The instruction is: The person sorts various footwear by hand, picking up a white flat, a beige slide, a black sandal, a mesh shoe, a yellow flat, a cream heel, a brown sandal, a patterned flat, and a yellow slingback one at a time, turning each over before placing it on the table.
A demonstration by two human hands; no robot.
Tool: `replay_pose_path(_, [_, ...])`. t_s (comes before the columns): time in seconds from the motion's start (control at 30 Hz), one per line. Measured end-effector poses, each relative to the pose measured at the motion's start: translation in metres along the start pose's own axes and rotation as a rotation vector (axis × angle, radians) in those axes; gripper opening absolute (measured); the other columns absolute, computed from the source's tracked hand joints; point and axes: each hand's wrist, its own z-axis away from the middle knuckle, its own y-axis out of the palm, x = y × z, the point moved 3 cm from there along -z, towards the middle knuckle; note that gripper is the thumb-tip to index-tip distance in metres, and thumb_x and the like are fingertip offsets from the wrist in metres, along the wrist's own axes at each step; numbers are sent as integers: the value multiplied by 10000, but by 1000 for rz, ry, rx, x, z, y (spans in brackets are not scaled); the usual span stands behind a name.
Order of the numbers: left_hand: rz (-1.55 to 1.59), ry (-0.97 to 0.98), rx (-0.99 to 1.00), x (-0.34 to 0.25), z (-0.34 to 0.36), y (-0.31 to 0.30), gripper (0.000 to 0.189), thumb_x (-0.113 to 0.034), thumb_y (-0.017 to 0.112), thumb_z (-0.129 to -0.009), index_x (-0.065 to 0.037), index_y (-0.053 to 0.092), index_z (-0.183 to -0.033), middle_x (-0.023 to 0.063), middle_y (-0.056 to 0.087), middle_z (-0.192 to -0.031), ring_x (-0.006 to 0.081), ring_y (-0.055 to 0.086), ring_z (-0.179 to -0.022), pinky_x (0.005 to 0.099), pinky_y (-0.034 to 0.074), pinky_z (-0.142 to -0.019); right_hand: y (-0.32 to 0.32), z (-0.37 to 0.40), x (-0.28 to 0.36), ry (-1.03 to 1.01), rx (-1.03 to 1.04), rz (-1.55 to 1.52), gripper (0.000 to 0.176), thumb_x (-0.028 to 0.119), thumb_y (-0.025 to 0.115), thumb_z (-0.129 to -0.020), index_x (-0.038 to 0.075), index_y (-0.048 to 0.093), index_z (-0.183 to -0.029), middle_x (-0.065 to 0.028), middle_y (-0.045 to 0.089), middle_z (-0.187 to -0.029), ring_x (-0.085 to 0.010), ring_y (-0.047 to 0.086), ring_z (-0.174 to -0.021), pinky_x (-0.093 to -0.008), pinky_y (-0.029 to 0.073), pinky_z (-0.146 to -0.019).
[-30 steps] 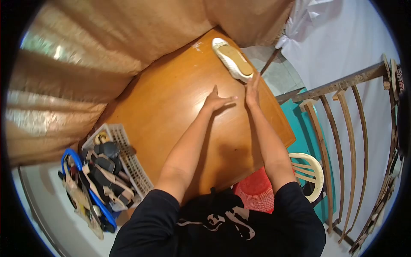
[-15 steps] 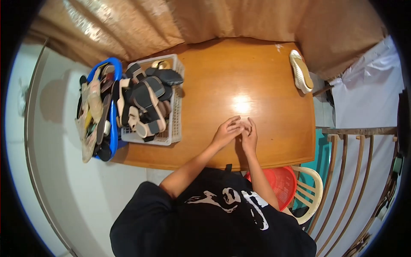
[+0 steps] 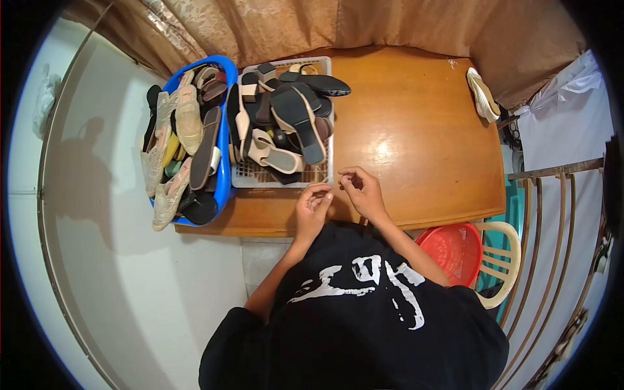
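My left hand (image 3: 312, 214) is near the front edge of the wooden table (image 3: 416, 149), just below the grey plastic basket (image 3: 330, 130). Its fingers are loosely bent, with the thumb apart and nothing seen in them. To its right is my right hand (image 3: 364, 194), close to the basket's front right corner, its fingers curled but apart, with no object visible. A small gap separates the hands. Shoes and sandals fill the basket, among them a black-soled one (image 3: 299, 117) and a beige sandal (image 3: 276, 156).
A blue basket (image 3: 225, 162) full of shoes stands left of the grey one. One pale shoe (image 3: 482, 96) lies at the table's far right. A red basket (image 3: 448, 250) rests on a cream plastic chair (image 3: 513, 260). Brown curtains (image 3: 403, 26) hang behind the table.
My hands, together over the table before, have parted and come closer to the grey basket and the table's front edge. The view has shifted, so the baskets appear farther right.
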Motion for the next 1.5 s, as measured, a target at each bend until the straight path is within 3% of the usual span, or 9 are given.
replay_pose_path(0.37, [33,29,-107,-14,-9,-125,142,-17,667,-954,5,641,-1092,58,650,-1072,138,654,-929,284,531,-865,76,-15,15,-72,-215,27,163,33,655,-938,4,658,-1098,-50,688,-943,-118,654,-834,-262,528,-739])
replay_pose_path(0.53, [-3,22,-79,-16,-10,-145,125,-11,672,-943,6,651,-1066,59,651,-1071,128,644,-915,279,533,-852,89,-14,16,-67,-313,215,567,53,763,-836,51,520,-1348,-137,498,-1268,-242,588,-1082,-331,548,-828])
replay_pose_path(0.77, [-4,2,-64,-18,-12,-137,133,-11,672,-942,3,655,-1073,47,672,-1028,119,645,-892,273,532,-842,84,-56,2,-200,-260,478,710,152,832,-802,65,507,-1427,-171,523,-1329,-305,577,-1213,-394,523,-956])
replay_pose_path(1.1, [36,-63,-203,-9,15,-107,109,-20,663,-956,1,654,-1063,45,680,-1003,108,656,-883,253,532,-823,66,-56,11,-56,-102,-72,581,184,781,-881,18,543,-1384,-108,632,-1212,-197,633,-1097,-324,520,-916])
replay_pose_path(1.2, [21,-32,-176,-1,17,-105,321,-171,709,-964,16,608,-1205,87,650,-1131,143,652,-941,270,534,-836,66,-41,48,44,42,-356,551,168,760,-886,41,539,-1374,-82,627,-1176,-183,620,-1087,-306,526,-893])
replay_pose_path(1.3, [103,215,-135,-28,10,-94,818,-443,763,-906,-36,368,-1496,151,533,-1365,212,635,-1077,316,550,-859,74,-24,76,151,266,-612,515,141,746,-875,47,532,-1334,-70,617,-1154,-162,608,-1076,-291,513,-892])
replay_pose_path(1.37, [178,233,-216,-63,6,-80,1167,-665,716,-822,-179,24,-1626,165,342,-1581,245,599,-1174,365,516,-916,86,-14,90,94,369,-583,474,122,749,-870,46,540,-1289,-53,613,-1139,-139,585,-1088,-296,494,-920])
replay_pose_path(1.4, [208,254,-255,-71,3,-81,1195,-706,687,-813,-278,-76,-1627,186,226,-1649,309,540,-1272,446,486,-997,93,-10,89,99,397,-605,470,115,747,-865,44,539,-1280,-60,602,-1169,-140,581,-1096,-297,488,-934])
replay_pose_path(1.5, [297,418,-268,-102,-7,-78,1131,-751,618,-846,-329,-85,-1626,192,150,-1670,391,445,-1375,528,440,-1079,105,-1,87,104,469,-523,474,94,741,-859,35,531,-1280,-68,572,-1242,-135,571,-1109,-292,474,-955])
